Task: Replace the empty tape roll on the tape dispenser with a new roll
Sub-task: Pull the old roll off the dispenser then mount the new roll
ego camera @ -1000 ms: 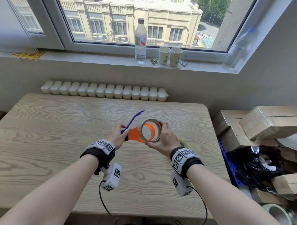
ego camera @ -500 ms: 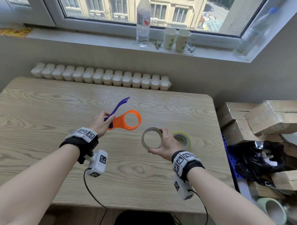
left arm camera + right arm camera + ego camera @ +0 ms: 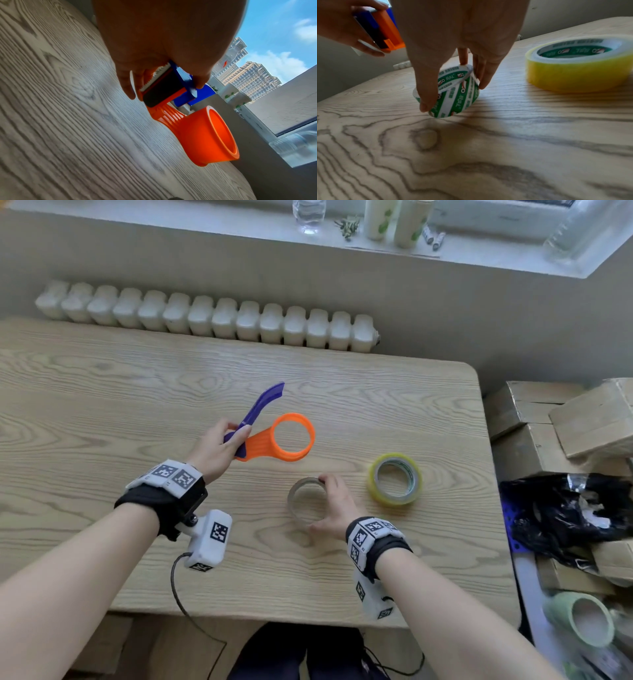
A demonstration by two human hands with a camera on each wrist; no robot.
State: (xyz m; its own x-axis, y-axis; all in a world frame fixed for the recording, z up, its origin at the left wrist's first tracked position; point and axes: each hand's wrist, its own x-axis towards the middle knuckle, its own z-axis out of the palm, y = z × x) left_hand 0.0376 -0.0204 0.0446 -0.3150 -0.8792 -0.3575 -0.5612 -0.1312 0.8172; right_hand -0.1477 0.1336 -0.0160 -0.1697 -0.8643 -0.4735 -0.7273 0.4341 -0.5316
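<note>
Right hand [image 3: 334, 508], pinching the empty core [image 3: 306, 501], has lowered it onto the surface [image 3: 102, 405] at 8 o'clock of the new roll [image 3: 394, 479], freeing the dispenser [image 3: 291, 441] gripped by the left hand [image 3: 215, 450].

Head looks down; wrists close, low — all share the table [image 3: 102, 405].

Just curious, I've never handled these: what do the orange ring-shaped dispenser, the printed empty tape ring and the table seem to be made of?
Orange ring-shaped dispenser: moulded plastic by its look, smooth with a slight sheen and ribbed neck.
Printed empty tape ring: probably cardboard, thin-walled, matt, with green printing.
Table: pale wood grain, matt; solid wood or laminate cannot be told.
</note>
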